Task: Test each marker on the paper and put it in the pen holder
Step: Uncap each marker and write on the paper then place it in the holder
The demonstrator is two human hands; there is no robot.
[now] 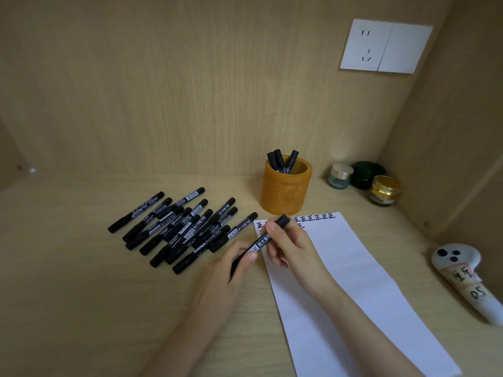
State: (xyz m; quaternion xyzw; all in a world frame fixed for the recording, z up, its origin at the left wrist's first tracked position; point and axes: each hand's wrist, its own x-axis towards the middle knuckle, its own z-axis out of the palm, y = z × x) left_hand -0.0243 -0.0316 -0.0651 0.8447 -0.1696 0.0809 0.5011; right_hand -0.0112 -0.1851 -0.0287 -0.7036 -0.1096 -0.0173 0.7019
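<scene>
Both hands hold one black marker (261, 240) just above the paper's left edge. My left hand (234, 263) grips its lower barrel, and my right hand (288, 244) pinches the upper part near the cap. The white paper (353, 289) lies on the desk with a row of black test characters along its top edge. A pile of several black markers (179, 227) lies to the left of the hands. The orange pen holder (285, 186) stands beyond the paper with three markers (281, 161) upright in it.
Three small jars (363, 180) sit in the back right corner. A white handheld controller (462, 276) with taped labels lies at the right edge. A wall socket (385, 46) is mounted on the wooden back panel. Wooden walls close in at the back and right.
</scene>
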